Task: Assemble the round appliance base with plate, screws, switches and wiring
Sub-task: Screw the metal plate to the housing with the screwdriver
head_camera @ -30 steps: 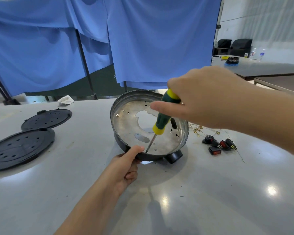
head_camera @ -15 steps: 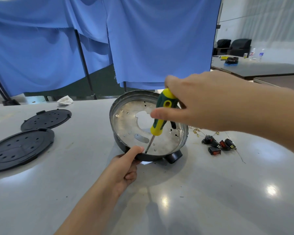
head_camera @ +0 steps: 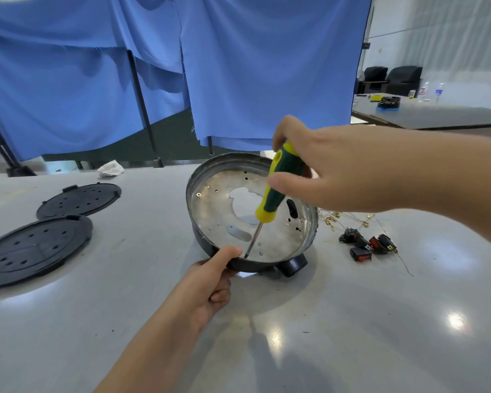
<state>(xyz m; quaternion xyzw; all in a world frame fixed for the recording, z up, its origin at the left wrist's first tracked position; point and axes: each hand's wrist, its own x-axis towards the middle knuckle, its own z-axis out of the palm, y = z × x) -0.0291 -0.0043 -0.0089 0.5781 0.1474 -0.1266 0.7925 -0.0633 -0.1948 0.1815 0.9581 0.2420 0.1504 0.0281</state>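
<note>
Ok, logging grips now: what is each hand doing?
Left hand: grips the round base rim.
Right hand: grips the screwdriver handle.

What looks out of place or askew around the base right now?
Nothing damaged or spilled. The round base sits tilted, its near rim gripped by the left hand, while the right hand holds the screwdriver. A crumpled white scrap lies at the table's far edge.

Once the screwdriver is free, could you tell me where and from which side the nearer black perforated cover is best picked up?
Take the nearer black cover by its right-hand rim, coming in from the right with fingers under the edge and thumb on top. It lies flat on the table as a thin disc, so only the rim offers a grip. That edge faces the round base and has bare table beside it; the second cover sits close behind.
</note>
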